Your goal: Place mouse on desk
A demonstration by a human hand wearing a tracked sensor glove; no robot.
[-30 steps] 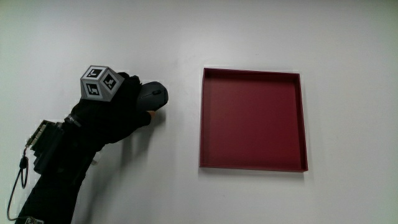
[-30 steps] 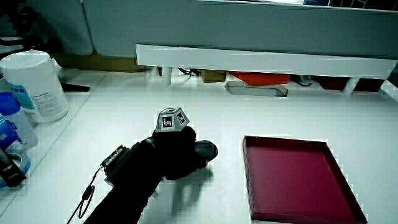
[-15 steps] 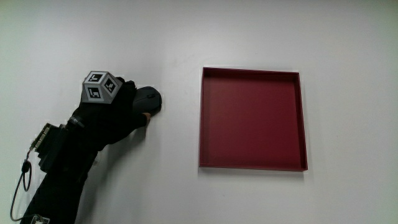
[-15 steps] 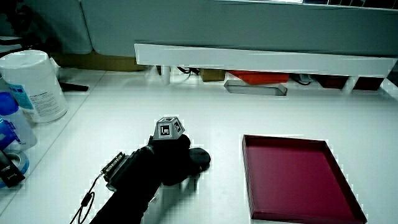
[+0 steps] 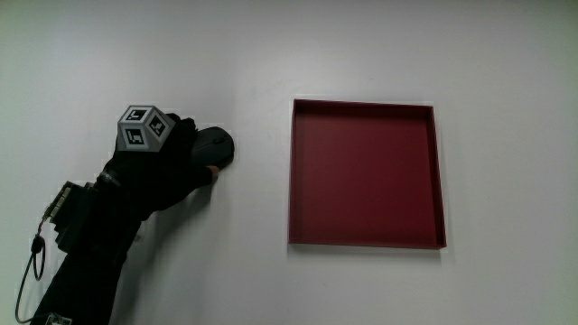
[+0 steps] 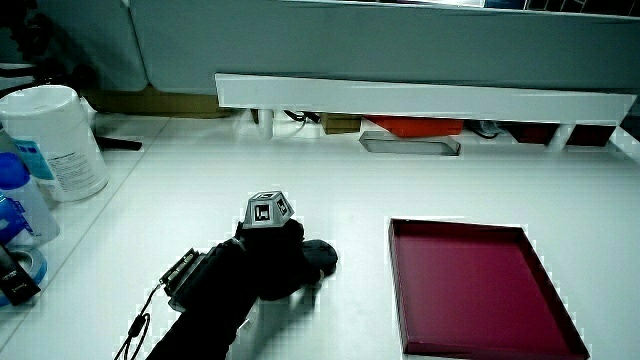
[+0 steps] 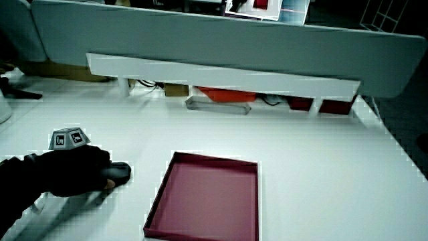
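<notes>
Hand [image 5: 167, 162]: gloved, fingers wrapped over mouse [image 5: 215, 147], gripping it.
Mouse: dark grey, down on white desk [image 5: 226, 54], beside red tray [image 5: 365, 242], apart from it; in both side views [image 6: 320, 255] [image 7: 119, 173] pokes out from under fingers.
Red tray: square, shallow.
White canister [image 6: 58, 138]: at table's edge, well apart from hand.

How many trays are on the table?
1. The red tray lies empty on the table, beside the hand gripping the mouse.
</notes>
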